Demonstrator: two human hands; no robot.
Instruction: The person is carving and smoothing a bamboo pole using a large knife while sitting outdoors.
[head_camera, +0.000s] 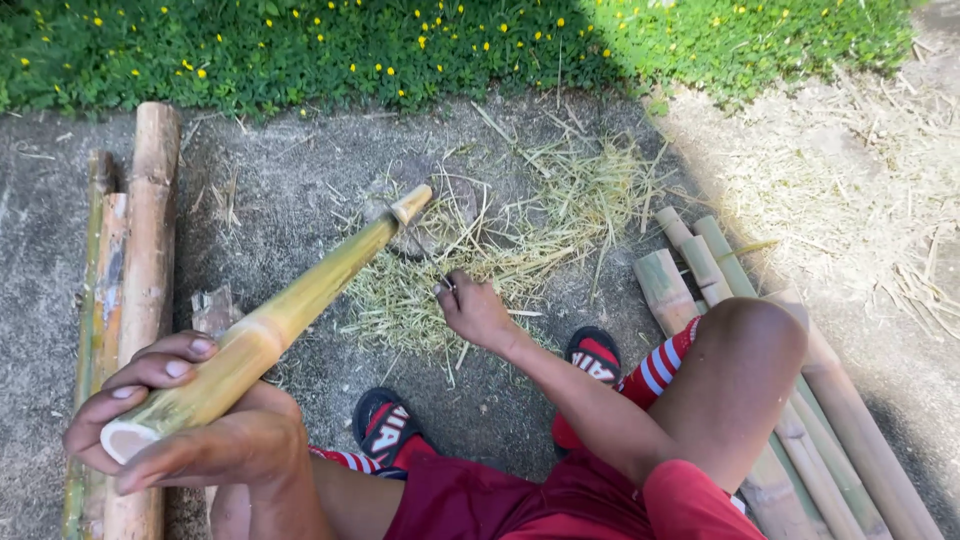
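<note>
My left hand (190, 420) grips the near cut end of a yellow-green bamboo pole (300, 300). The pole slants away to the upper right, and its far tip rests on a flat stone (440, 205). My right hand (475, 310) reaches down to the ground beside a pile of thin bamboo shavings (500, 250). Its fingers are closed on a small dark object that I cannot make out. I sit low with bent knees, in red shorts and red-and-black sandals (390, 430).
Several bamboo poles (140, 260) lie along the left on the grey concrete. A second stack of cut bamboo lengths (790, 400) lies at the right, under my right knee. A grass verge with yellow flowers (400, 40) borders the far side.
</note>
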